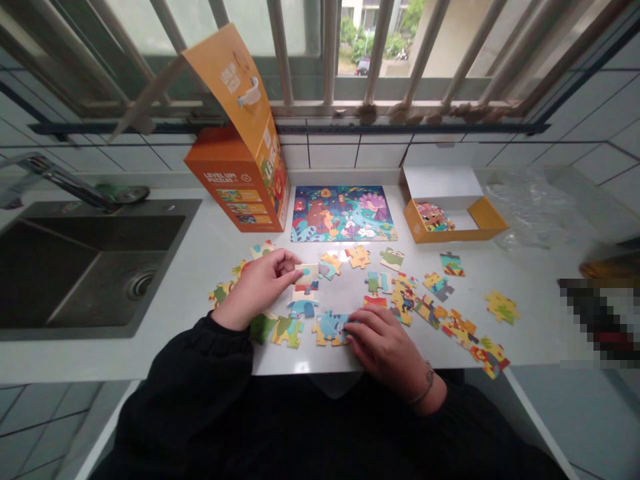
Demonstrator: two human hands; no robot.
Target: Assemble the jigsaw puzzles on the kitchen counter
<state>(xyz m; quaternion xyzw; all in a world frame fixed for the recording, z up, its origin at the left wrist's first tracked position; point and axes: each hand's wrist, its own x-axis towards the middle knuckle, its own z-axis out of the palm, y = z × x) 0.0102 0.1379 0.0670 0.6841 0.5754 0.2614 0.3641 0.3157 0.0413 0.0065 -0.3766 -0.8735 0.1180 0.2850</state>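
Observation:
My left hand (pixel 267 283) pinches a pale puzzle piece (pixel 307 274) with a blue-green patch, between thumb and fingers. Just below that piece lie a red-and-blue piece (pixel 305 293) and a blue elephant piece (pixel 303 307). With curled fingers, my right hand (pixel 384 339) grips the right edge of a blue animal puzzle piece (pixel 331 328) at the front of the counter. Its fingertips partly cover that piece. A red-and-orange piece (pixel 375 302) shows just above the right hand. Green pieces (pixel 287 331) lie below my left wrist.
A finished dark-blue puzzle (pixel 345 213) lies at the back. An orange puzzle box (pixel 240 187) stands left of it, and an open yellow box (pixel 450 233) with pieces sits right. Loose pieces (pixel 460 327) spread rightward. A sink (pixel 193 227) is at left, crumpled clear plastic (pixel 530 207) at right.

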